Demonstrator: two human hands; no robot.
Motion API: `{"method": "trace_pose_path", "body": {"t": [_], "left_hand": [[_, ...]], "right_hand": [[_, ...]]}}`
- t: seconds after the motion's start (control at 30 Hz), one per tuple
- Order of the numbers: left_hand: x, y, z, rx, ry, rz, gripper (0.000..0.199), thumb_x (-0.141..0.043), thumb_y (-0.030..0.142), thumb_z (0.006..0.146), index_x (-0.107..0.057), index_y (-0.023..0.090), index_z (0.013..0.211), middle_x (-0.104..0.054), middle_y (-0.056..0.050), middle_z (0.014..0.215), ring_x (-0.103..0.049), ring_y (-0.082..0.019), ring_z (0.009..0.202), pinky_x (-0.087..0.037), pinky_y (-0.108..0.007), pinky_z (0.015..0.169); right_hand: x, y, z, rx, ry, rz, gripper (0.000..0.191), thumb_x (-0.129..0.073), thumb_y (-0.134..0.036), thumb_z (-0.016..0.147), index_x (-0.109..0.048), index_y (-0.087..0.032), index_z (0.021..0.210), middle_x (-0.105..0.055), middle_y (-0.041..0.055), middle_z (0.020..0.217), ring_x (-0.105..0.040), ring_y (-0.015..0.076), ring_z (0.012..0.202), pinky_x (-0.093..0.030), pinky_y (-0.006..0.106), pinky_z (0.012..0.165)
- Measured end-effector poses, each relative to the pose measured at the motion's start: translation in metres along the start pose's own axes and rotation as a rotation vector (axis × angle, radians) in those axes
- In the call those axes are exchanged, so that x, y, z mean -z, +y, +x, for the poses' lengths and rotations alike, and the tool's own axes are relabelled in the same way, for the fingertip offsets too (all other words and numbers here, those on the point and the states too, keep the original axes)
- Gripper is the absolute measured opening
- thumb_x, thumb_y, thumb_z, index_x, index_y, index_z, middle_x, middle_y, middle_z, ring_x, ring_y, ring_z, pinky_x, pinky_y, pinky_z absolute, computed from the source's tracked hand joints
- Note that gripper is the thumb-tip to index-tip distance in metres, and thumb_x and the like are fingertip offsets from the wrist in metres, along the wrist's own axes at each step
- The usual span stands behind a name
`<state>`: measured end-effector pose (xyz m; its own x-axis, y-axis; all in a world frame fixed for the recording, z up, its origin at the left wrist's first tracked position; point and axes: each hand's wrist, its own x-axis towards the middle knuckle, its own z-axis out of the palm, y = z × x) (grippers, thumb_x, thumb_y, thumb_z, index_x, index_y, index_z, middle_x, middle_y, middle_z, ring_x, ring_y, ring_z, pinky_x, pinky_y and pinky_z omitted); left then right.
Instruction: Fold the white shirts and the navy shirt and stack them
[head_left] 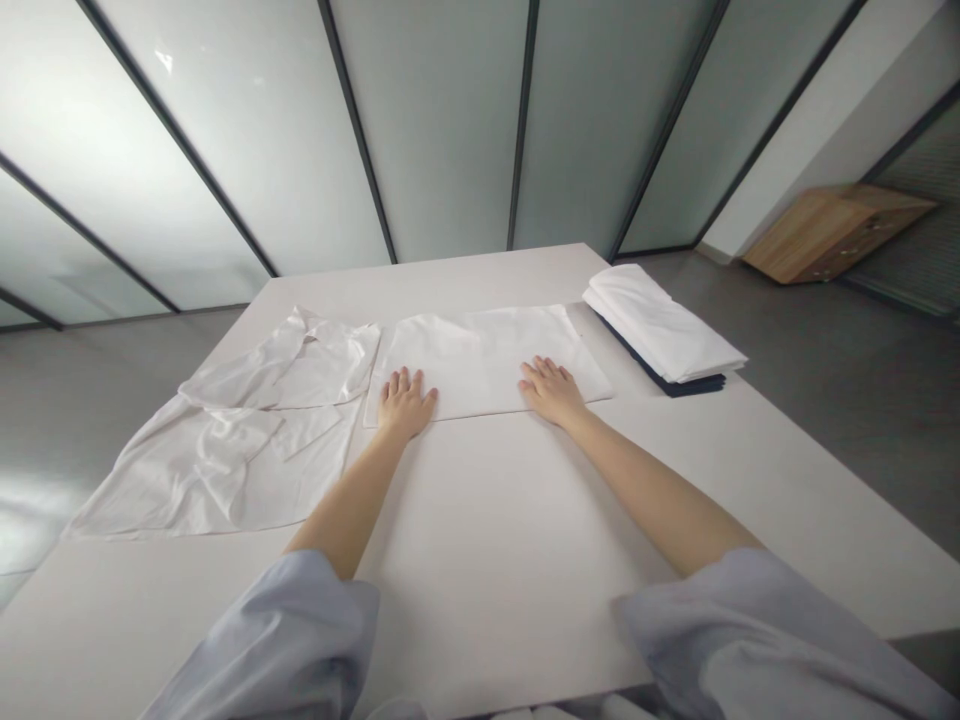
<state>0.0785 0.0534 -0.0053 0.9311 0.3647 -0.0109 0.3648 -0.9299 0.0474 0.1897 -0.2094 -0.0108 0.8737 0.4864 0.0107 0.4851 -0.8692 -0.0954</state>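
Note:
A white cloth lies flat, as a wide rectangle, across the middle of the white table. My left hand rests palm down on its near left part, fingers spread and holding nothing. Near the cloth's right part, my right hand also lies flat with its fingers apart. Left of this cloth, a shiny, wrinkled white garment is spread out toward the table's left edge. A stack of folded white cloth sits on dark navy folded cloth at the right.
Frosted glass panels with dark frames stand beyond the table's far edge. A wooden cabinet is on the grey floor at the far right. Light blue-grey sleeves cover my upper arms.

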Motion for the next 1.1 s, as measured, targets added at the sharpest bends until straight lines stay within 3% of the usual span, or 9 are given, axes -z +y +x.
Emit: {"method": "trace_pose_path", "body": {"t": [0.13, 0.27, 0.43, 0.53, 0.67, 0.73, 0.8, 0.97, 1.1], "left_hand": [[0.0, -0.029, -0.005, -0.02, -0.026, 0.037, 0.067, -0.023, 0.054, 0.096, -0.026, 0.017, 0.153, -0.017, -0.013, 0.16, -0.015, -0.03, 0.147, -0.02, -0.049, 0.116], [0.006, -0.038, -0.015, -0.09, -0.045, 0.056, 0.068, -0.026, 0.054, 0.096, -0.027, 0.015, 0.152, -0.02, -0.015, 0.159, -0.02, -0.031, 0.146, -0.023, -0.047, 0.115], [0.024, -0.035, -0.034, -0.202, -0.042, 0.02, 0.054, -0.041, 0.05, 0.092, -0.051, 0.024, 0.138, -0.053, -0.012, 0.14, -0.051, -0.03, 0.126, -0.037, -0.044, 0.106], [0.025, -0.024, -0.04, -0.237, -0.02, 0.008, 0.046, -0.039, 0.044, 0.093, -0.059, 0.025, 0.13, -0.061, -0.01, 0.129, -0.055, -0.028, 0.121, -0.037, -0.041, 0.105], [0.009, -0.008, -0.039, -0.276, 0.022, 0.027, 0.058, -0.038, 0.047, 0.094, -0.037, 0.024, 0.148, -0.031, -0.011, 0.156, -0.025, -0.029, 0.145, -0.024, -0.043, 0.114], [0.003, -0.003, -0.04, -0.26, -0.024, 0.03, 0.062, -0.034, 0.049, 0.096, -0.03, 0.022, 0.151, -0.023, -0.012, 0.159, -0.02, -0.03, 0.146, -0.022, -0.044, 0.115], [0.002, 0.002, -0.044, -0.234, -0.042, 0.044, 0.064, -0.032, 0.051, 0.096, -0.029, 0.02, 0.152, -0.024, -0.014, 0.159, -0.022, -0.031, 0.146, -0.022, -0.044, 0.115], [0.01, 0.026, -0.079, -0.27, -0.005, 0.062, 0.07, -0.036, 0.059, 0.092, -0.037, 0.017, 0.148, -0.035, -0.018, 0.153, -0.036, -0.035, 0.137, -0.03, -0.048, 0.11], [0.021, 0.047, -0.113, -0.55, -0.045, -0.038, 0.069, -0.038, 0.063, 0.09, -0.046, 0.02, 0.143, -0.043, -0.016, 0.148, -0.046, -0.032, 0.13, -0.032, -0.045, 0.109]], "right_hand": [[-0.003, 0.039, -0.009, -0.028, -0.009, -0.019, 0.057, -0.026, -0.045, 0.099, -0.034, -0.02, 0.15, -0.025, 0.0095, 0.158, -0.021, 0.0254, 0.145, -0.018, 0.044, 0.116], [-0.002, 0.058, -0.005, 0.004, -0.038, -0.005, 0.058, -0.027, -0.047, 0.099, -0.033, -0.02, 0.15, -0.023, 0.0104, 0.159, -0.018, 0.0246, 0.146, -0.016, 0.045, 0.117], [0.013, 0.068, 0.018, -0.083, 0.017, -0.033, 0.059, -0.041, -0.049, 0.096, -0.042, -0.017, 0.144, -0.022, 0.017, 0.158, -0.013, 0.0319, 0.146, -0.013, 0.051, 0.115], [0.02, 0.044, 0.024, -0.164, 0.109, -0.038, 0.064, -0.047, -0.046, 0.093, -0.038, -0.011, 0.145, -0.018, 0.0226, 0.157, -0.005, 0.0373, 0.146, -0.009, 0.057, 0.113], [0.014, -0.022, 0.008, -0.114, 0.034, 0.069, 0.078, -0.044, -0.063, 0.089, -0.031, -0.016, 0.15, -0.017, 0.0208, 0.158, -0.002, 0.0421, 0.145, -0.01, 0.067, 0.108], [0.006, -0.047, -0.003, -0.101, -0.04, 0.115, 0.082, -0.036, -0.071, 0.088, -0.032, -0.018, 0.15, -0.02, 0.0207, 0.157, -0.003, 0.0435, 0.144, -0.01, 0.07, 0.106], [-0.001, -0.056, -0.007, -0.071, -0.056, 0.121, 0.083, -0.03, -0.073, 0.089, -0.032, -0.018, 0.15, -0.02, 0.0206, 0.157, -0.004, 0.0431, 0.144, -0.007, 0.069, 0.107], [0.0, -0.02, 0.014, -0.081, 0.009, 0.053, 0.083, -0.034, -0.071, 0.089, -0.035, -0.014, 0.149, -0.023, 0.0224, 0.156, -0.006, 0.0401, 0.145, -0.004, 0.058, 0.112], [0.011, 0.014, 0.033, -0.224, 0.077, 0.041, 0.092, -0.047, -0.074, 0.083, -0.04, -0.006, 0.143, -0.028, 0.0277, 0.151, -0.016, 0.0422, 0.142, -0.011, 0.056, 0.111]]}}
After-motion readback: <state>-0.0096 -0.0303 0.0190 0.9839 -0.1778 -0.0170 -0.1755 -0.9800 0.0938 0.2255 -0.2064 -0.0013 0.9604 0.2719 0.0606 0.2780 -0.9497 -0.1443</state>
